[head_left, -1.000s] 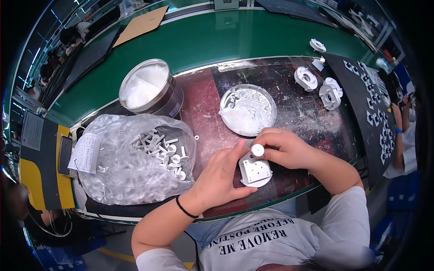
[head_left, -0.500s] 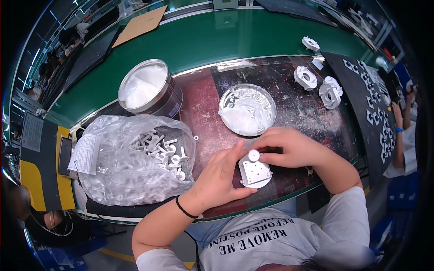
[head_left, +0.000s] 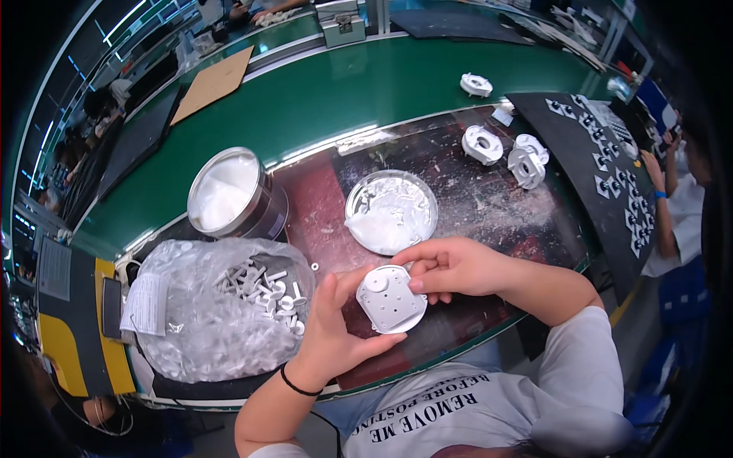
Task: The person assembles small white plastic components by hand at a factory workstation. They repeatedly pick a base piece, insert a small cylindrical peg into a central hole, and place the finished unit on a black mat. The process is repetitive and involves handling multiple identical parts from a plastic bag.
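Note:
A white plastic housing [head_left: 398,307] with a flat, perforated face is held up over the near edge of the work surface. My left hand [head_left: 330,324] grips its left side and lower edge, thumb stretched along the bottom. At the housing's upper right edge, my right hand [head_left: 452,267] closes thumb and bent fingers on it. A small round white disc [head_left: 376,281] lies against the upper left of the housing's face. Just beyond my hands stands a round metal dish [head_left: 422,200] with white, grease-like material [head_left: 389,223] and crumpled clear film.
Left lies a clear plastic bag [head_left: 198,336] of white stemmed discs [head_left: 263,290]. Behind it stands a tub [head_left: 258,195] of white material. Several white ring-shaped housings [head_left: 482,145] sit at far right, beside a black board [head_left: 569,149] carrying small parts. A co-worker's arm [head_left: 663,202] is beyond.
The housing has been raised and its face tilted up. The disc, earlier by my right fingertips, now lies against the face, and my right fingers have shifted to the housing's edge. The whole view has shifted.

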`<action>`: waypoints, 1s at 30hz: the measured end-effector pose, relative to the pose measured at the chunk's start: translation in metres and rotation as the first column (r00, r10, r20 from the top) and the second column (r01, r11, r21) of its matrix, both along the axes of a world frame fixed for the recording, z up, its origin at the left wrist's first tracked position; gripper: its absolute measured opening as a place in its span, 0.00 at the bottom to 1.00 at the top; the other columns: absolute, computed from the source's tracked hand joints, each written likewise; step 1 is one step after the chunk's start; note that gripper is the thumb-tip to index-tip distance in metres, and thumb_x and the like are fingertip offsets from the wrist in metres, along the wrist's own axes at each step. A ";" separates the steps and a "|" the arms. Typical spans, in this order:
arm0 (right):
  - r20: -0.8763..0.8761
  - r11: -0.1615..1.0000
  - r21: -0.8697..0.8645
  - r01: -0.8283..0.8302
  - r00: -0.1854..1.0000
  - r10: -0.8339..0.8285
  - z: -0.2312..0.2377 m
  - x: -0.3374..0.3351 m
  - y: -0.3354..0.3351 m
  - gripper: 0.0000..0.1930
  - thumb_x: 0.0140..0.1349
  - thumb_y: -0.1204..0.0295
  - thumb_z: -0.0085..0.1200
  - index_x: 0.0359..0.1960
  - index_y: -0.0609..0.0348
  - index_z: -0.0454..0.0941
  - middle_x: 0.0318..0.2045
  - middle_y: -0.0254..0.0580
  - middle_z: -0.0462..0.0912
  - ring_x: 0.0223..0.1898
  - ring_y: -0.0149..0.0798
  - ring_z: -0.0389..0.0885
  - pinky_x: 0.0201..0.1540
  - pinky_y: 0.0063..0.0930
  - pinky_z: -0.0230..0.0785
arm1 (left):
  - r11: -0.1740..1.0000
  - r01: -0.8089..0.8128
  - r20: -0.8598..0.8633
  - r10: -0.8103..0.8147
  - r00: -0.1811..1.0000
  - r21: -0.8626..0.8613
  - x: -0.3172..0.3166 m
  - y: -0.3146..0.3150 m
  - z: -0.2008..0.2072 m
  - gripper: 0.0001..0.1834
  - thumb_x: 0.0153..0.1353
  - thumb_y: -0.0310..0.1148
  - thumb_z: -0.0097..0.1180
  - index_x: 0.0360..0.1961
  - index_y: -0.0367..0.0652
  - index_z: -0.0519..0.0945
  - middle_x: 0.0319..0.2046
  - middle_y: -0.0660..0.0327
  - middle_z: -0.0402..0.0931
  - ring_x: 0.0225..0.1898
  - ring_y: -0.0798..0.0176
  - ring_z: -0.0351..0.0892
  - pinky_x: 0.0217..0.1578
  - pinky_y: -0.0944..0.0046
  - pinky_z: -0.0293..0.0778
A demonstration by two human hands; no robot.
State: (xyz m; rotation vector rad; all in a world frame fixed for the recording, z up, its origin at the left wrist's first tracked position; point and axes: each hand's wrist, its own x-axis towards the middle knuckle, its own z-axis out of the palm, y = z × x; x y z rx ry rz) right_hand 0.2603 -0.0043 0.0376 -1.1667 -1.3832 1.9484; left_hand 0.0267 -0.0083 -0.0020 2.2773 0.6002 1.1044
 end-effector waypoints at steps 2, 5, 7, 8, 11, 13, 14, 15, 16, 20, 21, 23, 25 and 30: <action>-0.060 0.999 0.008 0.035 0.998 -0.035 -0.003 0.001 0.007 0.23 0.61 0.68 0.55 0.56 0.66 0.68 0.31 0.35 0.79 0.24 0.23 0.74 0.25 0.16 0.69 | 0.999 -0.048 0.045 0.048 0.998 -0.007 -0.002 -0.002 -0.007 0.69 0.38 0.32 0.74 0.68 0.47 0.29 0.60 0.42 0.59 0.56 0.44 0.67 0.51 0.50 0.67; -0.052 0.980 0.082 0.184 0.982 -0.180 0.006 0.008 0.042 0.23 0.61 0.67 0.55 0.55 0.66 0.69 0.30 0.34 0.79 0.23 0.23 0.75 0.25 0.17 0.70 | 0.982 -0.189 -0.041 0.189 0.981 0.005 -0.005 -0.003 -0.005 0.66 0.40 0.34 0.73 0.68 0.45 0.32 0.62 0.40 0.53 0.58 0.41 0.63 0.54 0.47 0.63; -0.076 0.948 0.142 0.283 0.959 -0.275 -0.004 0.017 0.091 0.18 0.61 0.67 0.54 0.48 0.67 0.73 0.29 0.35 0.78 0.23 0.25 0.75 0.25 0.18 0.70 | 0.985 -0.169 -0.070 0.167 0.983 -0.032 -0.006 -0.004 -0.008 0.61 0.43 0.35 0.70 0.69 0.44 0.36 0.64 0.40 0.50 0.58 0.40 0.61 0.56 0.46 0.59; -0.081 0.925 0.154 0.346 0.938 -0.337 -0.012 0.022 0.121 0.14 0.61 0.67 0.54 0.43 0.66 0.74 0.28 0.36 0.78 0.23 0.25 0.75 0.25 0.17 0.71 | 0.986 -0.167 -0.080 0.168 0.983 0.021 -0.007 -0.006 -0.009 0.60 0.43 0.34 0.69 0.69 0.44 0.37 0.64 0.40 0.51 0.58 0.40 0.61 0.55 0.46 0.59; -0.045 0.832 0.208 0.514 0.855 -0.517 -0.029 0.033 0.197 0.10 0.60 0.68 0.55 0.34 0.63 0.75 0.28 0.38 0.76 0.25 0.28 0.76 0.26 0.17 0.72 | 0.992 -0.122 -0.133 0.126 0.983 0.044 -0.003 -0.003 -0.004 0.57 0.45 0.32 0.67 0.68 0.44 0.40 0.63 0.40 0.52 0.58 0.40 0.62 0.56 0.47 0.60; -0.023 0.789 0.208 0.579 0.809 -0.587 -0.042 0.030 0.235 0.11 0.58 0.68 0.56 0.34 0.64 0.75 0.28 0.39 0.75 0.25 0.29 0.76 0.27 0.19 0.73 | 0.987 -0.087 -0.104 0.101 0.989 0.132 -0.006 0.001 -0.013 0.55 0.45 0.32 0.67 0.68 0.42 0.41 0.63 0.40 0.52 0.59 0.42 0.61 0.57 0.48 0.59; -0.007 0.763 0.206 0.613 0.780 -0.625 -0.050 0.030 0.249 0.12 0.58 0.67 0.56 0.34 0.65 0.75 0.27 0.39 0.75 0.25 0.30 0.76 0.27 0.19 0.74 | 0.992 -0.061 -0.147 0.076 0.986 0.107 -0.007 0.003 -0.011 0.55 0.45 0.31 0.66 0.68 0.43 0.41 0.62 0.40 0.53 0.60 0.40 0.60 0.58 0.48 0.58; -0.015 0.750 0.188 0.634 0.766 -0.643 -0.058 0.032 0.260 0.13 0.57 0.67 0.57 0.35 0.66 0.75 0.28 0.41 0.76 0.26 0.32 0.77 0.28 0.21 0.74 | 0.994 -0.054 -0.164 0.068 0.984 0.090 -0.007 0.005 -0.012 0.54 0.45 0.31 0.66 0.68 0.42 0.42 0.62 0.40 0.53 0.60 0.39 0.60 0.58 0.48 0.58; -0.022 0.743 0.167 0.648 0.756 -0.655 -0.063 0.028 0.268 0.13 0.57 0.67 0.57 0.36 0.67 0.74 0.30 0.43 0.76 0.27 0.34 0.78 0.28 0.22 0.75 | 0.996 -0.055 -0.183 0.067 0.981 0.069 -0.009 0.004 -0.013 0.53 0.45 0.31 0.66 0.67 0.42 0.43 0.62 0.40 0.53 0.60 0.39 0.60 0.58 0.49 0.59; -0.013 0.735 0.145 0.663 0.744 -0.668 -0.063 0.026 0.277 0.18 0.56 0.67 0.56 0.39 0.73 0.73 0.36 0.51 0.79 0.32 0.41 0.82 0.30 0.26 0.78 | 0.996 -0.087 -0.253 0.087 0.963 0.014 -0.012 0.004 -0.008 0.47 0.47 0.33 0.65 0.64 0.38 0.51 0.62 0.39 0.55 0.59 0.38 0.60 0.58 0.48 0.59; 0.092 0.684 0.227 0.693 0.684 -0.724 -0.054 0.025 0.271 0.19 0.56 0.66 0.55 0.40 0.75 0.73 0.39 0.54 0.79 0.33 0.43 0.84 0.30 0.26 0.78 | 0.996 -0.086 -0.279 0.077 0.957 -0.021 -0.013 0.003 -0.007 0.45 0.47 0.34 0.65 0.63 0.37 0.53 0.61 0.39 0.55 0.59 0.38 0.61 0.57 0.48 0.59; 0.303 0.568 0.596 0.568 0.496 -0.814 -0.050 0.048 0.273 0.15 0.54 0.68 0.50 0.40 0.65 0.77 0.35 0.50 0.81 0.34 0.41 0.83 0.34 0.33 0.77 | 0.994 -0.070 -0.322 0.041 0.946 -0.081 -0.010 0.003 -0.005 0.41 0.48 0.35 0.64 0.61 0.35 0.57 0.61 0.39 0.56 0.58 0.38 0.62 0.57 0.49 0.61; 0.323 0.334 0.935 0.120 0.101 -0.941 -0.043 0.063 0.261 0.15 0.50 0.69 0.52 0.40 0.58 0.77 0.41 0.46 0.78 0.45 0.46 0.77 0.46 0.40 0.70 | 0.996 -0.051 -0.312 0.023 0.950 -0.080 -0.010 0.004 -0.007 0.41 0.48 0.35 0.64 0.60 0.35 0.57 0.61 0.39 0.57 0.57 0.38 0.63 0.56 0.49 0.62; 0.285 0.332 0.919 -0.211 -0.223 -0.932 -0.070 0.114 0.262 0.23 0.52 0.64 0.57 0.51 0.54 0.72 0.47 0.42 0.76 0.52 0.48 0.72 0.48 0.41 0.70 | 0.998 -0.035 -0.303 0.021 0.953 -0.042 -0.009 0.005 -0.006 0.40 0.48 0.35 0.64 0.60 0.36 0.58 0.60 0.40 0.58 0.55 0.38 0.65 0.54 0.50 0.64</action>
